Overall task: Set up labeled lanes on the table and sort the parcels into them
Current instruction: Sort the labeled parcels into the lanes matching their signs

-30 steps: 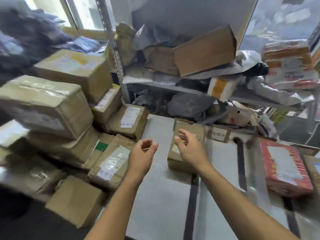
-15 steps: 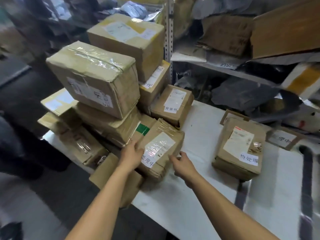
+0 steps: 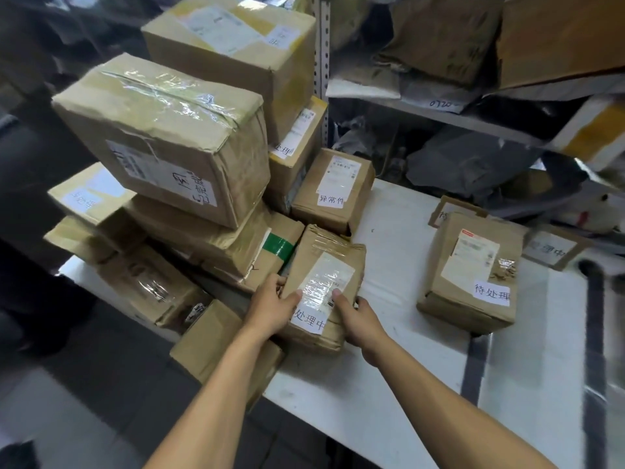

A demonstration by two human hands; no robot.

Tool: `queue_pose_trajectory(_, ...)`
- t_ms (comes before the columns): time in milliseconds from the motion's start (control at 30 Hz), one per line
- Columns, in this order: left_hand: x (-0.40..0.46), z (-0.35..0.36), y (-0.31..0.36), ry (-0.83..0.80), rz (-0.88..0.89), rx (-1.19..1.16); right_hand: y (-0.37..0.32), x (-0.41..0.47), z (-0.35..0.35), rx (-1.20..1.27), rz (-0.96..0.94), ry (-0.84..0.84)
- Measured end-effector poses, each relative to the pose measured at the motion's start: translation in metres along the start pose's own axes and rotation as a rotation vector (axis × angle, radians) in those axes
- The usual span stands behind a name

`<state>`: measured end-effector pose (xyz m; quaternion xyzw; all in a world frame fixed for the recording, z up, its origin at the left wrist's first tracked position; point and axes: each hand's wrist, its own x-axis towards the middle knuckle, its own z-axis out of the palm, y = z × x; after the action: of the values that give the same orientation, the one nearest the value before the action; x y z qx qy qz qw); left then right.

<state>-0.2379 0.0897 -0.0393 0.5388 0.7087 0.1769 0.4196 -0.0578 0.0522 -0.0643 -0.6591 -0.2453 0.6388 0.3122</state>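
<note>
Box pile (image 3: 162, 154): many brown boxes sit stacked at the left end of the white table (image 3: 389, 401). Some hang out past the table's left edge.
Low box (image 3: 216, 346): one brown box sits at the table's front left corner, partly under the left arm. Part of it sticks out over the edge.
Left hand (image 3: 270, 306): it grips the left side of the held parcel (image 3: 324, 286). The thumb lies on top and the fingers curl round the side.
Held parcel: a brown box near the front left of the table, touching the pile on its left. Its long side runs away from the person, leaning a bit to the right. A shiny label and a white tag with writing face up.
Right hand (image 3: 358, 319): it grips the parcel's near right corner, thumb on top of the label.
Small box (image 3: 333, 191): it sits just behind the held parcel, by the pile.
Open room: bare white table lies to the right of the held parcel.
Tagged box (image 3: 473, 272): it stands apart on the right, with a white tag on its front.
Black tape lines (image 3: 475, 363): dark strips run across the table at the far right.
Shelf (image 3: 439, 113): it stands behind the table, full of bags and boxes.
</note>
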Motion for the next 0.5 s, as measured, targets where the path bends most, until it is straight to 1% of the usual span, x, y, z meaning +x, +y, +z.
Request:
queue_pose_trajectory(100, 0.006, 0.002, -0.002, -0.031, -0.045, -0.038, -0.004, 0.003, -0.001, 0.008, 0.032, -0.016)
queue_pose_trajectory(167, 0.01, 0.001, -0.003, -0.048, -0.077, -0.039, -0.003, 0.005, 0.001, 0.013, 0.065, -0.004)
queue_pose_trajectory(233, 0.012, 0.001, -0.003, -0.074, -0.095, -0.041, 0.0, 0.007, 0.004, -0.008, 0.057, 0.021)
queue_pose_trajectory(333, 0.012, 0.004, -0.003, -0.132, -0.032, -0.044, 0.005, 0.008, 0.006, -0.017, 0.001, 0.025)
queue_pose_trajectory(500, 0.004, 0.007, 0.0, -0.149, 0.013, -0.083, 0.007, -0.005, 0.0, -0.016, -0.029, 0.02)
